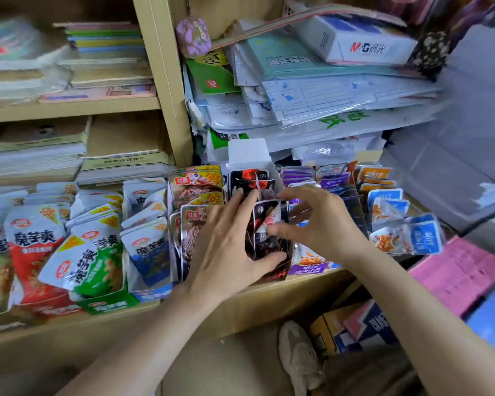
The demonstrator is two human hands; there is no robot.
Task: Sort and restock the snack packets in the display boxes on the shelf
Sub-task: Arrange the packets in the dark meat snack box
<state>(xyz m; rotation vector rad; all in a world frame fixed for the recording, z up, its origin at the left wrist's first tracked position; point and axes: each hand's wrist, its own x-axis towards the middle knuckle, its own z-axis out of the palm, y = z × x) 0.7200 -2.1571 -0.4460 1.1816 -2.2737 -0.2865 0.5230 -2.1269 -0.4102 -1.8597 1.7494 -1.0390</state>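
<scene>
- Head view: the wooden shelf (269, 284) carries a tight row of display boxes, and its front lip runs just below the wrists. A sagging pile of paper stationery (326, 90) hangs close over the back of the row, so the open room is in front and above the near ends of the boxes.
- The middle display box (247, 152), with its white flap upright, holds the black snack packets (265, 241). It is hemmed in by the red-label packets (195, 190) on one side and the purple packets (297, 174) on the other.
- The left hand (226, 252) wraps the front of the black stack, thumb under and fingers over.
- The right hand (320, 221) pinches one black packet at its top edge.
- My judgement: keep the left hand bracing the stack, slide the pinched packet straight down between the box walls, and avoid nudging the leaning neighbours.
</scene>
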